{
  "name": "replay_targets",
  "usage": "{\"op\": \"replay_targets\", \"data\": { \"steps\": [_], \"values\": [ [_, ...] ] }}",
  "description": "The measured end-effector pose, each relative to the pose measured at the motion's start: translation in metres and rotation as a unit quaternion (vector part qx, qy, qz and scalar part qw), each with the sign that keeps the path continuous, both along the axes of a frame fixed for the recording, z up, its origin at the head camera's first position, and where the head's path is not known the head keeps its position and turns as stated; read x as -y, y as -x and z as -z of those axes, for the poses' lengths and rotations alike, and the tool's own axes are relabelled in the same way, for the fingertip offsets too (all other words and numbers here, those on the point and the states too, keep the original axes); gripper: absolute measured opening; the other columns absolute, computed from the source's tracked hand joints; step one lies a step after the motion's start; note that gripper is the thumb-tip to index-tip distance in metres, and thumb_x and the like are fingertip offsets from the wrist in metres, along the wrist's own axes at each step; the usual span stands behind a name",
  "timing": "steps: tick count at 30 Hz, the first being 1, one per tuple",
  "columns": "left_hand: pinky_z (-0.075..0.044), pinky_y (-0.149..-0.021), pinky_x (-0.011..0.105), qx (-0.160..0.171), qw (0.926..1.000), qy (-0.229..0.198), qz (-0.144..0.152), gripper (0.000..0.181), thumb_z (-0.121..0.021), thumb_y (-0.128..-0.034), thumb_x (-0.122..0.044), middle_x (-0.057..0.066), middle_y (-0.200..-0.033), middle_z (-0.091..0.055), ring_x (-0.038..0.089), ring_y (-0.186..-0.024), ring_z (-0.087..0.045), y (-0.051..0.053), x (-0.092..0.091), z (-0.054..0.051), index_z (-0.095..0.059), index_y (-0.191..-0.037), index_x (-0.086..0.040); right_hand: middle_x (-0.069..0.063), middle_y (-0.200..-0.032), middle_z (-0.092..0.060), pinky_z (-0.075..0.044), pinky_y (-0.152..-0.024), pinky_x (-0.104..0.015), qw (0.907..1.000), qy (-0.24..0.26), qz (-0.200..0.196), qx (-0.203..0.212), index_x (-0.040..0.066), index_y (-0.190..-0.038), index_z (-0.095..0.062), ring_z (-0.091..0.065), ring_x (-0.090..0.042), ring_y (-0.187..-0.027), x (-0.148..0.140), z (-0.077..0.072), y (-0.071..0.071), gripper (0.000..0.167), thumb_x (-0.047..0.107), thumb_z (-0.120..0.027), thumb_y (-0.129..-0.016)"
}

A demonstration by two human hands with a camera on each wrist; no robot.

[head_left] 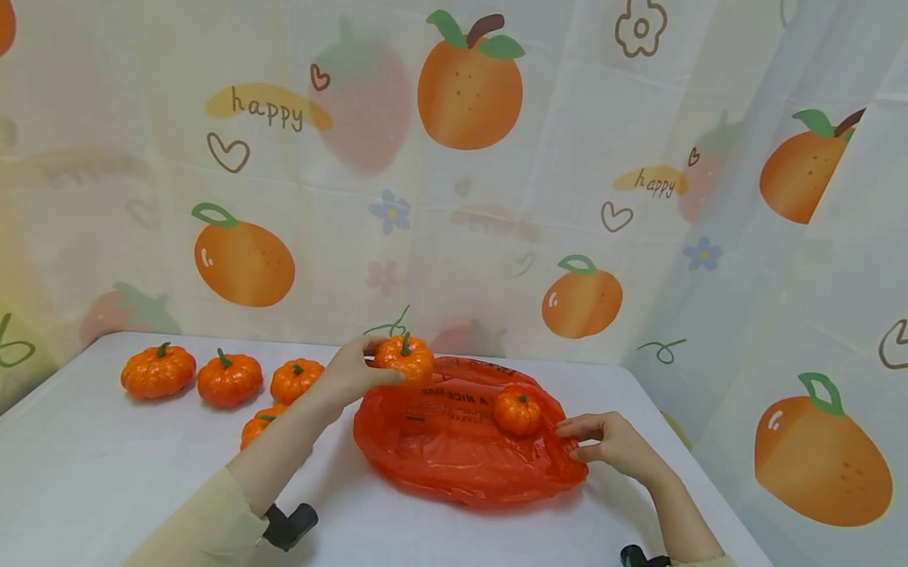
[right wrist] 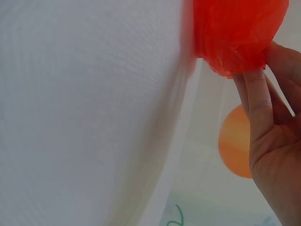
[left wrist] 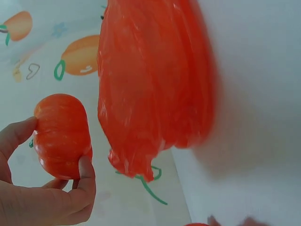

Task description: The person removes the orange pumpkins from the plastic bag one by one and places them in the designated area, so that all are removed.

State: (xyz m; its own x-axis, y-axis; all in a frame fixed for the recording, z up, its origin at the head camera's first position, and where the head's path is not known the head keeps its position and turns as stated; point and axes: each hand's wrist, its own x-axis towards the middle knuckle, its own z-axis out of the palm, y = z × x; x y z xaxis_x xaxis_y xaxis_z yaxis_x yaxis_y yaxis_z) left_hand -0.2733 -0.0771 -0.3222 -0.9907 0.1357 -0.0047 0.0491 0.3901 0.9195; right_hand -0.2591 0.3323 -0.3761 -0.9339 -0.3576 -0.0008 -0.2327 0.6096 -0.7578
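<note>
A red plastic bag with dark printing lies on the white table, its mouth spread. One small orange pumpkin sits in it toward the right. My left hand grips another orange pumpkin with a green stem, raised over the bag's far left edge. In the left wrist view the thumb and fingers of that hand hold the pumpkin from opposite sides, beside the bag. At the bag's right edge, my right hand pinches the plastic; the right wrist view shows thumb and fingers on the bag.
On the left of the white table stand several more pumpkins: a wide one, one beside it, another, and one partly behind my left forearm. A fruit-patterned curtain hangs behind the table and along its right.
</note>
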Motion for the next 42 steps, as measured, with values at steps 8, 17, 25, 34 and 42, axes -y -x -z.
{"op": "replay_targets", "data": {
  "steps": [8, 17, 25, 34, 42],
  "values": [
    [-0.051, -0.1, 0.05, 0.03, 0.9995, -0.001, -0.006, 0.079, -0.074, -0.086, -0.026, 0.017, -0.155, -0.037, 0.036, -0.129, -0.048, 0.001, 0.026, -0.005, -0.034, -0.151, -0.007, -0.023, -0.13, -0.064, -0.062, -0.083, -0.033, 1.0, 0.001, 0.001, 0.0, 0.002, -0.117, -0.071, -0.063, -0.037, -0.117, -0.001, 0.0, 0.0, 0.033, 0.005, -0.067, -0.084],
    [-0.043, -0.112, 0.053, 0.021, 0.9995, 0.022, -0.009, 0.082, -0.072, -0.088, -0.035, 0.018, -0.158, -0.034, 0.039, -0.142, -0.038, 0.002, 0.061, -0.005, -0.03, -0.154, -0.01, -0.024, -0.129, -0.064, -0.061, -0.081, -0.028, 0.9999, 0.0, -0.005, -0.009, 0.001, -0.116, -0.071, -0.064, -0.038, -0.115, -0.002, -0.001, 0.0, 0.034, 0.005, -0.068, -0.083],
    [-0.041, -0.114, 0.055, 0.008, 0.9997, 0.022, -0.004, 0.086, -0.071, -0.0888, -0.038, 0.022, -0.159, -0.029, 0.041, -0.14, -0.038, -0.001, 0.092, -0.009, -0.026, -0.155, -0.006, -0.025, -0.129, -0.065, -0.061, -0.082, -0.029, 0.9999, -0.001, -0.007, -0.013, 0.0, -0.116, -0.071, -0.064, -0.037, -0.115, -0.002, -0.001, 0.001, 0.034, 0.005, -0.068, -0.083],
    [-0.05, -0.098, 0.049, 0.013, 0.9989, 0.044, -0.009, 0.09, -0.068, -0.0904, -0.041, 0.025, -0.16, -0.026, 0.041, -0.134, -0.045, -0.006, 0.126, -0.004, -0.019, -0.157, -0.006, -0.024, -0.129, -0.065, -0.062, -0.082, -0.031, 1.0, -0.002, -0.007, -0.001, 0.001, -0.116, -0.071, -0.063, -0.037, -0.115, 0.0, 0.0, 0.001, 0.034, 0.005, -0.067, -0.084],
    [-0.048, -0.107, 0.048, -0.009, 0.9981, 0.061, 0.004, 0.087, -0.066, -0.0921, -0.042, 0.03, -0.158, -0.026, 0.045, -0.136, -0.04, -0.008, 0.156, -0.002, -0.023, -0.155, 0.0, -0.025, -0.129, -0.064, -0.062, -0.082, -0.03, 0.9999, -0.011, -0.009, -0.009, 0.0, -0.115, -0.072, -0.063, -0.038, -0.115, 0.0, -0.001, 0.001, 0.033, 0.005, -0.067, -0.083]
  ]
}}
